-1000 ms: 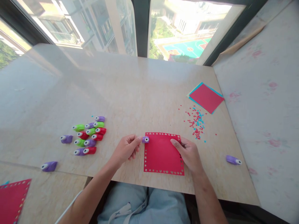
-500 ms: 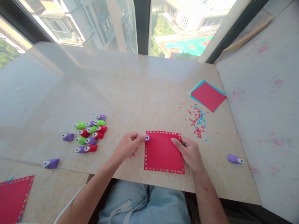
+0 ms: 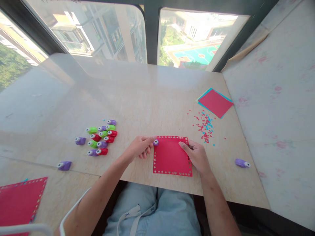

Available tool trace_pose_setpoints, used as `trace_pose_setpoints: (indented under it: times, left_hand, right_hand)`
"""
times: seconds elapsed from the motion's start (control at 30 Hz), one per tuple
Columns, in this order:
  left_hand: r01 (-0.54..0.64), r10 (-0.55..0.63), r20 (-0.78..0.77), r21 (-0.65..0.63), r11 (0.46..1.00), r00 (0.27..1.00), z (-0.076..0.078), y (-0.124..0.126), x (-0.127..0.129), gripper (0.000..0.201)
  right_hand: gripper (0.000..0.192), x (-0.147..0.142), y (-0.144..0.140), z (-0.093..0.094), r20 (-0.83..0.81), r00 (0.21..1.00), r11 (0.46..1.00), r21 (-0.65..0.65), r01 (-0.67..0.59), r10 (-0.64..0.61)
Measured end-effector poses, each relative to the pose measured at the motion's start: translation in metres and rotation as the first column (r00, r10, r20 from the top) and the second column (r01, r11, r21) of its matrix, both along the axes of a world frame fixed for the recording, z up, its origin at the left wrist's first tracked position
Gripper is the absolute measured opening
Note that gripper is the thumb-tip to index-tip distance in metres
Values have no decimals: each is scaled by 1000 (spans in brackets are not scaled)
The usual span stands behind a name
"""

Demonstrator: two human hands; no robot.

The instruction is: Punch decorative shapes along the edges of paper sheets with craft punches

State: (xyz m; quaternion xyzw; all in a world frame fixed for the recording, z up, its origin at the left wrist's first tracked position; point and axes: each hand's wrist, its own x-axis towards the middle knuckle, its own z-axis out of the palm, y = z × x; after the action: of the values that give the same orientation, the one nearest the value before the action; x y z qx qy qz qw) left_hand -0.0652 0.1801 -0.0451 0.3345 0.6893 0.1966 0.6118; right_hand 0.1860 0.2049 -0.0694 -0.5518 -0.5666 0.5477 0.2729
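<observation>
Low at centre frame, the left hand (image 3: 140,148) pinches a purple punch (image 3: 155,142) onto the red sheet's (image 3: 171,156) upper-left corner; the right hand (image 3: 197,156) presses fingers flat on its right edge, gripping nothing.

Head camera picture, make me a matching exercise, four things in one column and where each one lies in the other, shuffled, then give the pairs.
Things:
1. small purple punch
2. lone purple punch
3. red and blue paper stack
4. cluster of punches

Places:
A. far right part of the table, near the wall
B. pinched in the left hand at the red sheet's top left corner
C. left of the left hand
D. right of the right hand, alone near the table's right edge

Pairs: 1-B, 2-D, 3-A, 4-C
</observation>
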Motion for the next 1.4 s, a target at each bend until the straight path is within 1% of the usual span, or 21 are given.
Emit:
trace_pose_setpoints:
  times: [0.1, 0.3, 0.5, 0.63, 0.87, 1.13, 1.4]
  left_hand:
    - [14, -14, -8, -4, 1000, 1000, -1, 1, 1, 59]
    - [20, -20, -21, 10, 1000, 1000, -1, 3, 2, 56]
    - [37, -36, -66, 7, 999, 997, 0, 4, 2, 49]
    - [67, -66, -84, 13, 998, 994, -2, 5, 2, 43]
    - [72, -66, -86, 73, 995, 994, -4, 2, 2, 42]
    - [46, -26, -116, 176, 983, 993, -8, -2, 6, 41]
    - [62, -36, -125, 212, 975, 991, -8, 0, 4, 41]
  right_hand:
    - [42, 1, 0, -3, -3, 1000, 1000, 11, 1, -1]
    - [47, 1, 1, -8, 38, 999, 998, 68, -1, -1]
    - [43, 1, 2, -8, -39, 999, 999, 43, -4, 5]
    - [46, 1, 2, -8, -17, 1000, 999, 43, -6, 6]
    - [47, 0, 2, -6, 33, 999, 997, 72, -7, 5]
    - [46, -1, 2, -5, 6, 1000, 998, 59, -7, 6]
    - [51, 0, 2, -8, 46, 999, 995, 104, 0, -5]
